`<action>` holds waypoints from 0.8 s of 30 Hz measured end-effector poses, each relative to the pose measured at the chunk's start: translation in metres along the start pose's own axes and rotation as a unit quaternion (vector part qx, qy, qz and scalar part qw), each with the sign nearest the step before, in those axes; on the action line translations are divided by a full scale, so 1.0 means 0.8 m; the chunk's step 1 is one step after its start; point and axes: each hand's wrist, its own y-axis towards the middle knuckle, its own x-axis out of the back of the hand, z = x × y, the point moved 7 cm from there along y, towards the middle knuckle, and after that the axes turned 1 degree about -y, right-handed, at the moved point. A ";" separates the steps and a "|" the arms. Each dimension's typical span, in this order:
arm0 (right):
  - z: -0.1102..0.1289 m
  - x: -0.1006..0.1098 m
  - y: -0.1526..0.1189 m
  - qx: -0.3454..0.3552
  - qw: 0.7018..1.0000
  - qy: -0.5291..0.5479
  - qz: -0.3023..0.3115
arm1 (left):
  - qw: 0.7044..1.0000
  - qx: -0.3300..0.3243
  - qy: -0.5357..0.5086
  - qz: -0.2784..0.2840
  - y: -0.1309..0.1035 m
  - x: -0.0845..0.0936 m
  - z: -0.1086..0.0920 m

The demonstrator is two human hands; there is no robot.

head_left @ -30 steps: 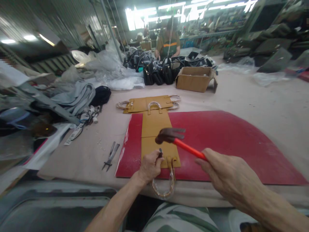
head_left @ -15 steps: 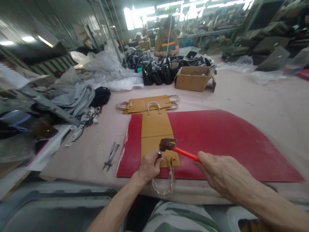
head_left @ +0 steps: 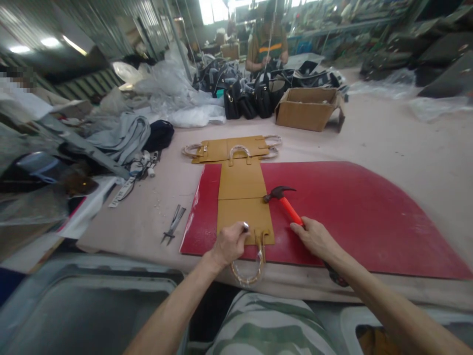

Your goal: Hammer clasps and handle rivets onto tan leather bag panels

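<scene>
"Workshop, lit from overhead; what fills the back?"

"Far side of the surface (head_left: 369,135): one person (head_left: 268,49) in an orange-banded top, hands at something dark. In front, black bags (head_left: 263,101), and just right of them one open cardboard box (head_left: 303,112). Toward the far left corner: clear plastic (head_left: 195,116), heaped; grey cloth (head_left: 121,135), folded."

"And the near edge?"

"One red board (head_left: 332,212), flat. Across its left part, one mustard panel (head_left: 242,182), creased crosswise, a wrapped handle at each end. Its near handle (head_left: 245,283) reaches past the board's near edge. Beyond the board's far edge, more mustard pieces (head_left: 218,150), with similar handles."

"Left hand (head_left: 229,242)?"

"Clenched around one small metal tool (head_left: 246,227), shiny end up, over the panel's near part, left of the near handle. Lower end: hidden."

"Right hand (head_left: 312,236)?"

"Closed on the red grip of one claw hammer (head_left: 291,211), above the board. Hammer head at the panel's right edge, by the crease; whether touching, cannot be told."

"Remaining items?"

"Slim dark metal tools (head_left: 173,226), left of the board, on the surface. One dark object (head_left: 336,276) beneath the right forearm, mostly covered; kind unclear."
</scene>
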 end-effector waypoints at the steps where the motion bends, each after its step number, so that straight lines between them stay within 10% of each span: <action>1: -0.001 -0.002 0.003 -0.006 1.000 -0.010 0.000 | 0.997 0.052 -0.044 -0.042 0.002 0.009 0.009; 6: -0.006 -0.007 0.004 -0.018 0.999 -0.049 0.009 | 0.954 0.201 -0.131 -0.178 0.010 0.083 0.054; 14: 0.009 0.003 -0.008 -0.015 0.978 -0.206 -0.001 | 0.879 0.342 0.304 -0.138 -0.016 0.248 0.147; 19: 0.030 0.014 -0.015 0.061 0.960 -0.257 -0.088 | 0.812 0.399 0.425 -0.031 -0.033 0.272 0.179; 24: 0.071 -0.007 -0.032 0.159 0.957 -0.170 -0.172 | 0.810 0.387 0.441 -0.002 -0.030 0.251 0.166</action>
